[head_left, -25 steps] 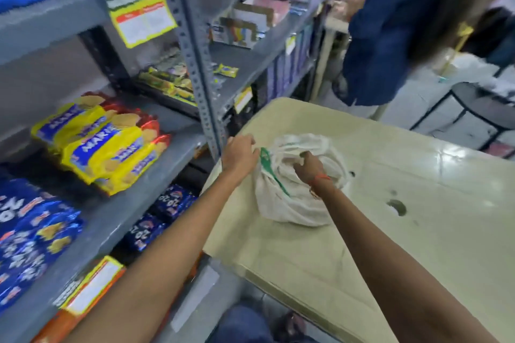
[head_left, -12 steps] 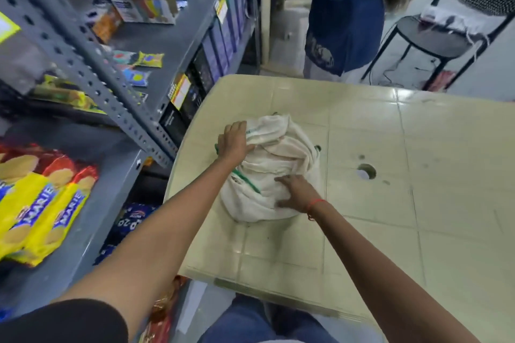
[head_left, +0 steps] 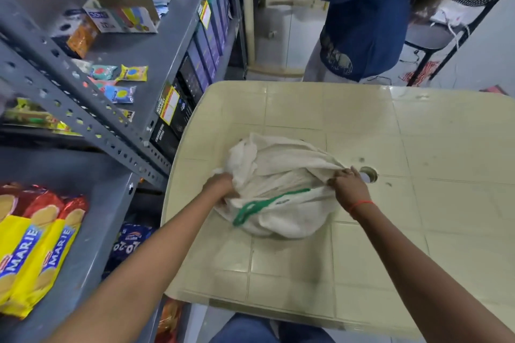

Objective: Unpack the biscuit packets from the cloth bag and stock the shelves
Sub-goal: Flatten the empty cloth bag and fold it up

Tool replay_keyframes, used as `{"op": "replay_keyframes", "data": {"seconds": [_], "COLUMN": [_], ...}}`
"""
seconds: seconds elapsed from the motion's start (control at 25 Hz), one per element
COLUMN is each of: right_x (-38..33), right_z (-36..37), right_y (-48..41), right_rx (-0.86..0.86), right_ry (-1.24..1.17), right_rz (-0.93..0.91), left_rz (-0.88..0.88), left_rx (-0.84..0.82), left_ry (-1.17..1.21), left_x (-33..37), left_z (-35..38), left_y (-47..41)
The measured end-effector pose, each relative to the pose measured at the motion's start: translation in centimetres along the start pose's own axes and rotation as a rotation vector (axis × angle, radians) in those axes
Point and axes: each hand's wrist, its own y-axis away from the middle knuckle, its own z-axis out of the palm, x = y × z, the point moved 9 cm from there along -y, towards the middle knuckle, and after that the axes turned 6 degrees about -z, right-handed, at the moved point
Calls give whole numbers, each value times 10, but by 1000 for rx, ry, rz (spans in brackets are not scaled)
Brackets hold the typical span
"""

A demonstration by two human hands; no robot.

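Both hands grip a cloth bag (head_left: 281, 189) on the desk (head_left: 404, 147).
Left hand (head_left: 220, 184) and right hand (head_left: 349, 188) clutch opposite edges, beside the shelves (head_left: 156, 47).

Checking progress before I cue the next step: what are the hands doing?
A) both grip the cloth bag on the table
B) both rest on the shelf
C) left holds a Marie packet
A: the left hand and the right hand each clutch opposite sides of the cloth bag, which lies on the table.
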Motion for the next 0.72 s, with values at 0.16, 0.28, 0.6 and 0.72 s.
{"op": "replay_keyframes", "data": {"seconds": [0.16,0.28,0.6,0.72], "right_x": [-15,3,25,24], "right_z": [-36,-6,-14,-24], "right_y": [10,21,21,18], "right_rx": [474,318,258,114], "right_ry": [-404,-619,-833,-892], "right_rz": [183,640,686,611], "left_rz": [-46,-6,109,169], "left_rx": [169,453,391,153], "left_ry": [215,334,779,967], "left_x": [-11,0,6,10], "left_z": [-27,-66,-92,-101], "left_y": [13,24,20,33]}}
